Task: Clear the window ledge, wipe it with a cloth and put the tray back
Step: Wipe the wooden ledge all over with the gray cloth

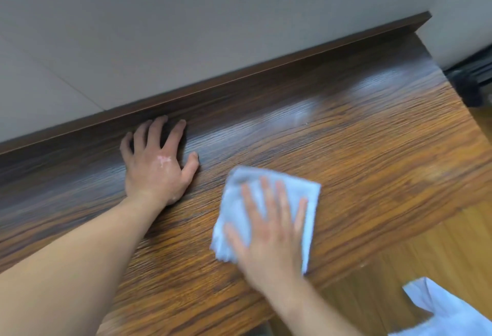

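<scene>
Here, in the head view, the right hand [269, 231] presses flat, fingers straight, on a pale blue cloth [266, 202] at lower centre of the wooden window ledge [346, 149]. Left of centre, the left hand [157, 165] rests spread, holding nothing.

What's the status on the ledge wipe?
Left hand open, flat on ledge. Right hand pressing cloth on ledge, fingers straight. Tray not in view.

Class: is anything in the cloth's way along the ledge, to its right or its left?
To its right, nothing visible on the ledge. To its left, the left hand rests on the ledge, apart from the cloth.
</scene>
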### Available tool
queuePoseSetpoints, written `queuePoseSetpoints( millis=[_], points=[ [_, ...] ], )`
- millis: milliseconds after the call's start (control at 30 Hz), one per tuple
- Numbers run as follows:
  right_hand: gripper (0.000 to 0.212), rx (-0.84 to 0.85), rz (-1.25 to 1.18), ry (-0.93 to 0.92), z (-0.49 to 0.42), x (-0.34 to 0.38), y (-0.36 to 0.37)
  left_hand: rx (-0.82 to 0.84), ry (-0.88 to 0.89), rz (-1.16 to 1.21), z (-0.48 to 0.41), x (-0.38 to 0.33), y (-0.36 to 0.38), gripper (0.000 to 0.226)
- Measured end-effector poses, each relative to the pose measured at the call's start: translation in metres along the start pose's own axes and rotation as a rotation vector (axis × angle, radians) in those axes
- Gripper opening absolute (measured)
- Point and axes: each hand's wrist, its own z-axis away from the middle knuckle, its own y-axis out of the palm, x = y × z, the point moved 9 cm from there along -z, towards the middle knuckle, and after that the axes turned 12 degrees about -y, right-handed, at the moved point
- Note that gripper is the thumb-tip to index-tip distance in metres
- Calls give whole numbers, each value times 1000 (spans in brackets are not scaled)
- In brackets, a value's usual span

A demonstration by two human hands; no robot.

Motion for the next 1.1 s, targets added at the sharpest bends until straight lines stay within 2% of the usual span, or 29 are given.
queuePoseSetpoints(
  millis=[67, 133, 167, 233, 367, 433, 500, 600, 767, 833, 900, 967, 1100],
  points=[
    [81, 67, -7, -209, 47, 42, 6, -10, 1, 19, 1, 1, -1, 67],
    [82, 102, -43, -343, 64, 33, 6, 2, 7, 22, 1, 0, -1, 67],
    [81, 110, -54, -353, 59, 12, 3, 11, 7, 19, 1, 0, -1, 67],
    [79, 108, -27, -209, 34, -58, -5, 31, 9, 5, 0, 0, 1, 67],
    [81, 9, 2, 409, 0, -212, -35, 42, 20, 7, 0, 0, 0, 70],
    [84, -31, -45, 593, 1, -237, -43, 56, 4, 20, -1, -1, -2, 73],
    [82, -42, -43, 634, 4, -213, -39, 65, 19, 27, 1, -7, -3, 75],
    [75, -13, -21, 498, 23, -117, -24, 57, 115, 47, 13, -24, -4, 74],
    [77, 49, -47, 59, 83, 51, 2, 29, 208, 66, 31, -37, -1, 71],
    [77, 71, -57, -114, 101, 71, 7, 32, 223, 70, 32, -38, -1, 70],
    [75, 76, -60, -179, 104, 45, 4, 46, 234, 58, 33, -39, 0, 70],
    [73, 38, -35, -64, 92, -23, -5, 55, 239, 35, 34, -38, 1, 70],
    [75, -15, 22, 486, 69, -201, -33, 67, 225, 30, 34, -38, 3, 71]
  ],
)
